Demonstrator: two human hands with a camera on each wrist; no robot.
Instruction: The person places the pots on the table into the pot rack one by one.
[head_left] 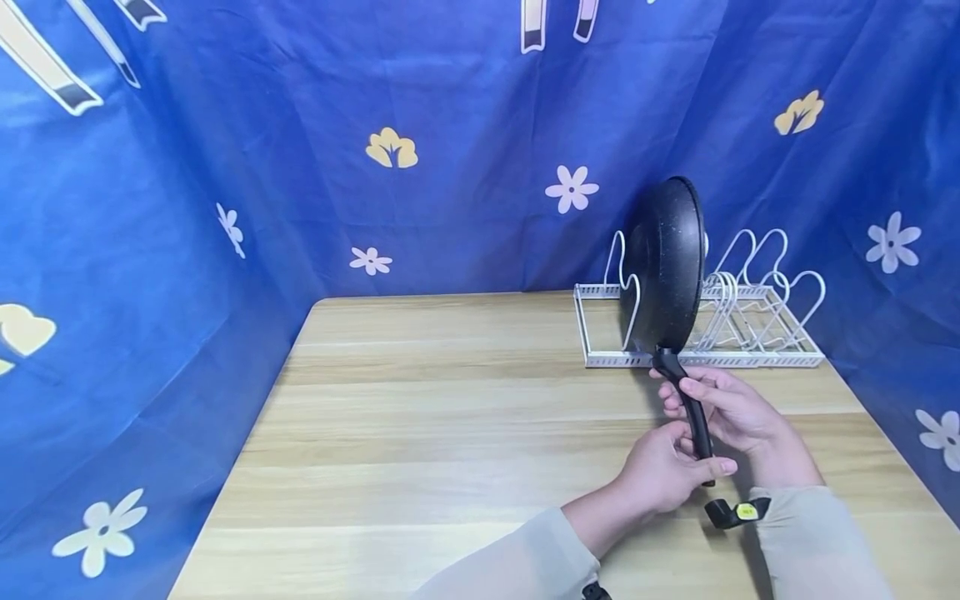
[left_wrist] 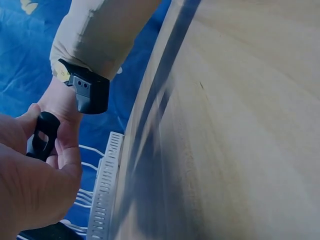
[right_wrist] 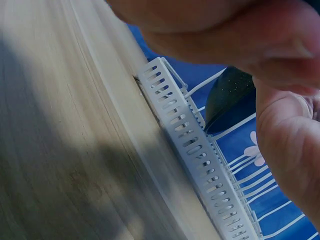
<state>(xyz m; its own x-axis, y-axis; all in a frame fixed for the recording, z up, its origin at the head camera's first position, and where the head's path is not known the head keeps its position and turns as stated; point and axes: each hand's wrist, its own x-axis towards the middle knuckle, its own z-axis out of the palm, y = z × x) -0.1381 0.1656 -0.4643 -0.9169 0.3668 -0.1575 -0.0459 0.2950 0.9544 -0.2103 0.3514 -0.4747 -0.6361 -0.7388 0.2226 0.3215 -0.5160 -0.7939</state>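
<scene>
A black frying pan [head_left: 667, 267] stands on its edge in the white wire rack [head_left: 622, 359], its handle [head_left: 697, 421] slanting toward me. My left hand [head_left: 663, 471] grips the lower end of that handle, thumb laid across it. Higher up, near the pan body, my right hand [head_left: 738, 408] holds the same handle from the right side. In the left wrist view the handle's looped end [left_wrist: 44, 132] shows between both hands. The right wrist view has the dark pan [right_wrist: 231, 97] between the rack's white wires, partly hidden behind my fingers.
White wire dividers [head_left: 772, 275] rise from the rack's right part. Behind the rack hangs a blue cloth [head_left: 465, 167] with flowers, which also covers both sides. The wooden table [head_left: 420, 433] spreads to the left and front. A black wrist camera [head_left: 723, 514] sits on my right sleeve.
</scene>
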